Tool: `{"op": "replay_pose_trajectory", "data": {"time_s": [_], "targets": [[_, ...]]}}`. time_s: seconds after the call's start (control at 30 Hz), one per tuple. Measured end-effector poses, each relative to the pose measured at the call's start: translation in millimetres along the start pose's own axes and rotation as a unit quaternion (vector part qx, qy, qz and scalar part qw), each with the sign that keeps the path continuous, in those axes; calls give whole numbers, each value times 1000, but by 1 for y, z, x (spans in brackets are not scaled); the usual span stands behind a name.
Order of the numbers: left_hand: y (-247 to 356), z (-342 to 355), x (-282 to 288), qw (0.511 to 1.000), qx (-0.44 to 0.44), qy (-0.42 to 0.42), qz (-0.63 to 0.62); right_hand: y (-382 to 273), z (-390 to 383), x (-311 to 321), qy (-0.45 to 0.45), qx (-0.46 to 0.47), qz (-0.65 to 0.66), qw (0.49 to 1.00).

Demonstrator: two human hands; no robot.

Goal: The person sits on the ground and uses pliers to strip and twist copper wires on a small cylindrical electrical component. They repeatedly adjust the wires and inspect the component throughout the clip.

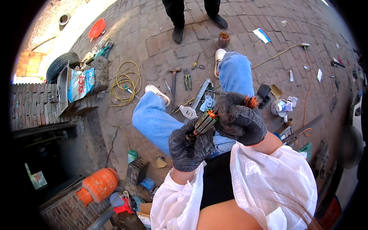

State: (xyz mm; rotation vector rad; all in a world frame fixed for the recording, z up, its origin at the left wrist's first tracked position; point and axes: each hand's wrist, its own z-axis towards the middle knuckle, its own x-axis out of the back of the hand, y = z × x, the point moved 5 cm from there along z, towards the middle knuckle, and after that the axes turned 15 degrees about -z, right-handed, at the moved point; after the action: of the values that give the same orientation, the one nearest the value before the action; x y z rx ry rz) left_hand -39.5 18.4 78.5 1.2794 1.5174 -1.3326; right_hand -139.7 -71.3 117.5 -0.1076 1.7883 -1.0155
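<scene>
My left hand point(191, 149), in a dark knit glove, is closed on a metal motor core point(205, 124) with copper windings showing at both ends, held tilted above my lap. My right hand point(240, 119), gloved the same way, is closed right beside the core's upper end, with a tuft of copper wire point(251, 102) sticking out of its grip. A few loose strands show between the hands; whether my right fingers touch the core is unclear.
Pliers point(187, 78), a hammer point(174, 86), a metal bar point(200, 94) and yellow hose point(117, 86) lie on the brick paving point(153, 50). An orange gas cylinder point(99, 184) lies lower left; a bucket point(279, 109) stands right. Another person's legs point(172, 13) are at the top.
</scene>
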Motion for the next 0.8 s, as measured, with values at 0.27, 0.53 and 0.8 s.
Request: {"op": "replay_pose_trajectory", "data": {"time_s": [0.27,0.53,0.8], "targets": [[-3,3,-1,988,-12,-55,144,-6,3,1,12,9,-18,1000],[4,-1,-33,755,-162,-29,635,-3,-5,-6,26,-64,-208,976],[4,1,-38,785,-186,-46,588,-4,-4,-12,-28,3,-373,927]]}}
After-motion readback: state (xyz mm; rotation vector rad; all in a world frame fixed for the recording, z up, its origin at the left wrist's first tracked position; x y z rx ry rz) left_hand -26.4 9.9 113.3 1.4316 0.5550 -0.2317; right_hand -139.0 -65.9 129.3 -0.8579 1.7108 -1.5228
